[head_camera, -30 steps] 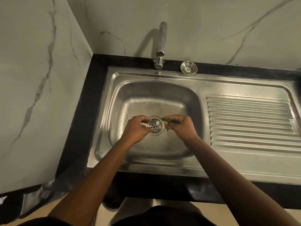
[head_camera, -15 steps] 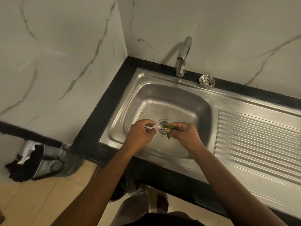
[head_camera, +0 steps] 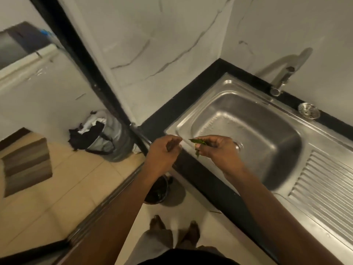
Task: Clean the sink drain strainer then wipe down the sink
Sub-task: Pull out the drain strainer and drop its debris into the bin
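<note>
Right hand (head_camera: 219,150) pinches green leafy scraps (head_camera: 197,143) mid-frame; left hand (head_camera: 164,150) curled, contents unclear (blur). Best: pinch tight, carry low to grey lined bin (head_camera: 112,142), centre left.

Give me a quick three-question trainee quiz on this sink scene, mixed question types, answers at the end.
1. True or false: the right hand pinches green scraps.
2. Where does the loose strainer basket lie? A: inside the basin. B: on the back edge of the sink, near the tap. C: in the person's palm.
3. Fill the gap: the lined bin stands on the ___, left of the counter.

Key: 1 true; 2 B; 3 floor.
</note>
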